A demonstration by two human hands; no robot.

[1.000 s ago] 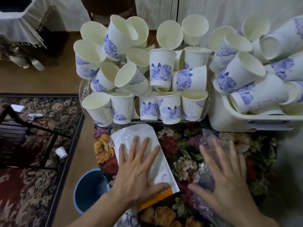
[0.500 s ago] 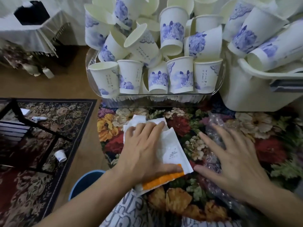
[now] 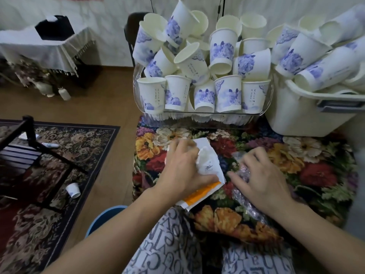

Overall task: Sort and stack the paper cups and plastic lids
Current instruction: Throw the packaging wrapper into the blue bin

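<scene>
Several white paper cups with blue flower prints (image 3: pixel 227 95) are heaped in a clear plastic tray (image 3: pixel 205 120) at the far edge of the floral cloth. More of the same cups (image 3: pixel 308 56) fill a white bin (image 3: pixel 296 115) on the right. My left hand (image 3: pixel 183 167) is closed on a white plastic bag with an orange strip (image 3: pixel 207 163), crumpling it. My right hand (image 3: pixel 262 178) grips a clear crinkled plastic bag (image 3: pixel 246 204) lying on the cloth. No lids can be made out.
The floral cloth (image 3: pixel 316 175) covers the surface in front of me. One stray cup (image 3: pixel 73 190) lies on the patterned rug (image 3: pixel 79 147) beside a dark rack (image 3: pixel 19 155). A blue bucket (image 3: pixel 102 216) stands by my left forearm. A draped side table (image 3: pixel 45 46) stands at far left.
Both hands went from lying flat with spread fingers to curled, gathering the bags. The white bag is now bunched under my left hand. The camera has tilted up, showing more cups.
</scene>
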